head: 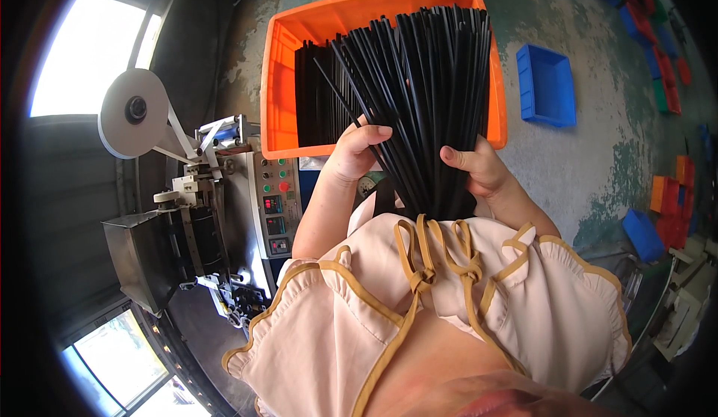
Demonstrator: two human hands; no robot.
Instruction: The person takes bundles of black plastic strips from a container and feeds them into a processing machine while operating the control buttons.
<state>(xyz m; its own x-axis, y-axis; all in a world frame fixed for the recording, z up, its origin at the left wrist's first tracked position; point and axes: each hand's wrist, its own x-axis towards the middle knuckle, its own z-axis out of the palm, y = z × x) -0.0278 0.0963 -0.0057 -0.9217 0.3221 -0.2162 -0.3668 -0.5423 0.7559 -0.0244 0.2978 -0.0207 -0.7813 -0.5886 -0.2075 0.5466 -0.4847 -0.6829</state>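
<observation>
A thick bundle of thin black rods (418, 80) fans out in front of my body, its narrow lower end close to my top. My left hand (359, 148) grips the bundle's left side, thumb laid over the front. On the opposite side my right hand (479, 164) clasps it, with the thumb pointing inward. One rod strays apart at the left, over my left hand. Behind the bundle stands an orange plastic crate (314, 18), holding more black rods (317, 97) packed along its left part. The held bundle hides the crate's right interior.
At my left stands a machine with a white tape reel (132, 114) and a control panel (275, 204) with buttons and displays. A blue plastic bin (547, 86) sits on the worn floor (589, 136). More coloured bins (670, 187) line the far right.
</observation>
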